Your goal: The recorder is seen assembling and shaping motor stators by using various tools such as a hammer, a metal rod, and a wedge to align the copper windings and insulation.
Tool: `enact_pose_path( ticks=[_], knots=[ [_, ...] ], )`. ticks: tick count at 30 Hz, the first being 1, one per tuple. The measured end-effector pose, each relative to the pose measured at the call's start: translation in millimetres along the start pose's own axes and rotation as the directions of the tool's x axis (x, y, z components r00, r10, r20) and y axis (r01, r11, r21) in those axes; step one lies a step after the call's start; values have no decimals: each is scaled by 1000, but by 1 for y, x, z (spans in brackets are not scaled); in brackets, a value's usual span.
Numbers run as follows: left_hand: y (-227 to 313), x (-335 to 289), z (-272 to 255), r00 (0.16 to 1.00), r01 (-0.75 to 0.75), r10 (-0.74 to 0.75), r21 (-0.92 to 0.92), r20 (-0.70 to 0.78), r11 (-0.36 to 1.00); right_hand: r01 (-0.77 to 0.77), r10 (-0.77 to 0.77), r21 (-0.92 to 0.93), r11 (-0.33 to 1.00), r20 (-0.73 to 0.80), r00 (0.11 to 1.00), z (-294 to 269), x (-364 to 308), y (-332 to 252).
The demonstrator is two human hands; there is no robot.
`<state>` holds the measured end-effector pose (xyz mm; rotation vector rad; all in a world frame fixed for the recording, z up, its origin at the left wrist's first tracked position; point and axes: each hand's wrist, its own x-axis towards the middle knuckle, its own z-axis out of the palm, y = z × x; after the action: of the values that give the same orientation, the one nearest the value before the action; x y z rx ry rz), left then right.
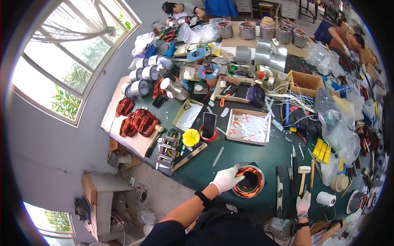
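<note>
My left hand point(227, 180), in a white glove, grips the left rim of a motor stator point(248, 193) standing upright near the table's front edge. Orange-red copper windings ring its dark bore. To the right, my gloved right hand point(303, 203) is closed at the lower end of the wooden handle of a white-headed mallet point(304, 169), which lies on the table. A second wooden handle point(312, 174) lies just right of the mallet. Between the stator and my right hand is a long dark bar with pale patches point(279, 192). A dark brush-like tool point(294, 174) lies beside the mallet.
A spool of white cord point(326, 199) stands right of my right hand. Another person's gloved hand point(353, 215) is at the far right. Beyond the stator are a box of white strips point(248, 127), a phone point(209, 124), a wooden strip point(189, 157) and red wire coils point(138, 123).
</note>
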<state>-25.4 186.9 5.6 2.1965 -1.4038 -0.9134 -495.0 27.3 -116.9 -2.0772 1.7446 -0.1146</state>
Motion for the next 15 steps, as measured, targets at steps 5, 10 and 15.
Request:
enact_pose_path(
  ticks=[5,10,15],
  knots=[
    [-135,-17,-54,962,174,-206,-181,-179,968,-47,51,56,997,-75,996,-29,-33,-37],
    [-379,-46,-171,578,585,-632,-277,-517,762,-86,86,27,996,14,996,-33,-86,-78],
    [-483,-38,-205,484,735,-660,-143,-574,663,-8,10,-26,1000,72,997,-35,-117,-152]
  ],
)
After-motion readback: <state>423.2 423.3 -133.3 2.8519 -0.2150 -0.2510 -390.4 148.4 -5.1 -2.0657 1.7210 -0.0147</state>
